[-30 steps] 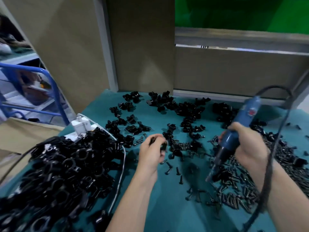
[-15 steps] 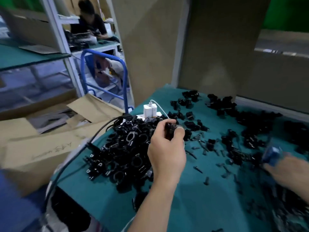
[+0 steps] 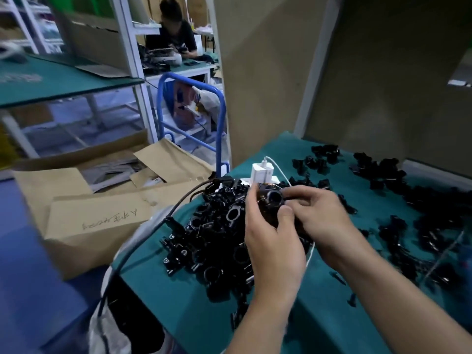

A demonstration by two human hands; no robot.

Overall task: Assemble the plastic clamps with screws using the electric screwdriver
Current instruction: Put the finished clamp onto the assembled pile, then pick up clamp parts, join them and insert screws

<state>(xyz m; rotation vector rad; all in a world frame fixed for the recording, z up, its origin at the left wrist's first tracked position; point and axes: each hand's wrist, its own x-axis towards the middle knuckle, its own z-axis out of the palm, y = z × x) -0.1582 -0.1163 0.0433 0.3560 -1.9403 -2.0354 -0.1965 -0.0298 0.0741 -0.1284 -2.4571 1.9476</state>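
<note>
Just inside table edge [image 3: 155, 274], left hand [image 3: 270, 241], right hand [image 3: 324, 218] grip clamp [image 3: 273, 199].

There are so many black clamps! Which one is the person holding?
The clamp above the big pile, gripped by the left hand and right hand; the rest lie loose.

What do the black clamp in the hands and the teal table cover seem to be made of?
Clamp: seemingly hard moulded plastic, black, slightly glossy; light glints on its round rim.
Table cover: probably a rubber or vinyl mat, teal, matte; flat, without shine; blur leaves it open.
</note>
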